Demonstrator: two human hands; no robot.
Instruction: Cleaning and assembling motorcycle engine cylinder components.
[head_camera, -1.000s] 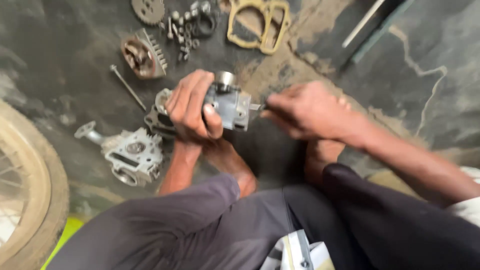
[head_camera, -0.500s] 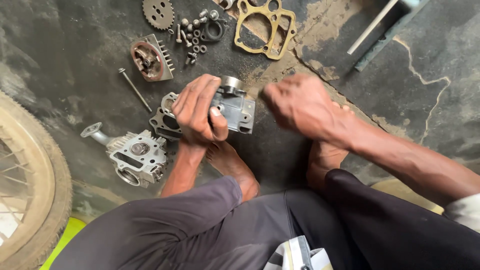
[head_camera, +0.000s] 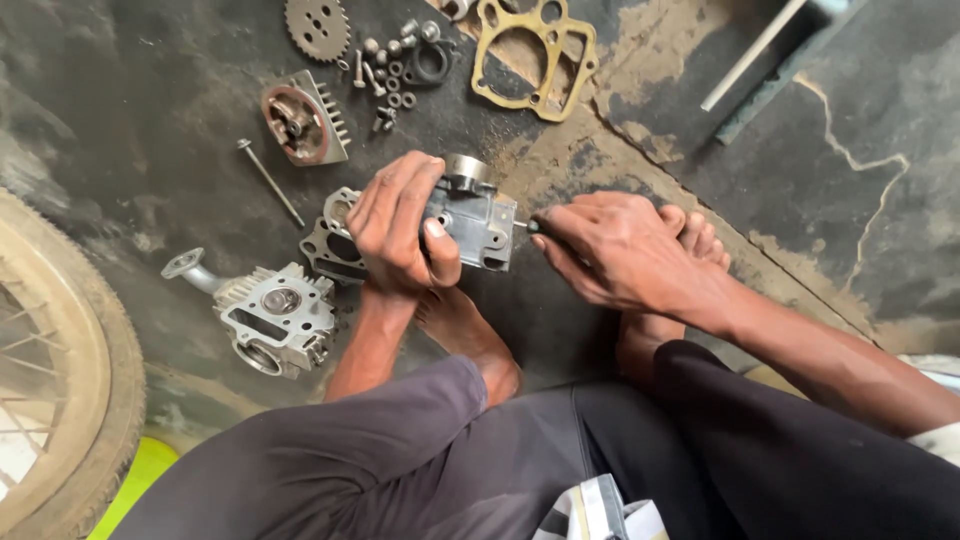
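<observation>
left hand (head_camera: 400, 225) clasps a grey metal engine part (head_camera: 475, 212) on the dark floor (head_camera: 150, 150); right hand (head_camera: 615, 250) is closed on a thin tool (head_camera: 530, 226) whose tip touches its side. a finned cylinder head (head_camera: 275, 320) lies just left (gasket (head_camera: 535, 55), sprocket (head_camera: 317, 27) and bolts (head_camera: 390, 75) further off).

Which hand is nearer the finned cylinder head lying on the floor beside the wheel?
Left. The left hand grips the grey engine block just up and right of the cylinder head; the right hand, holding a tool, is beyond the block, farther off.
</observation>
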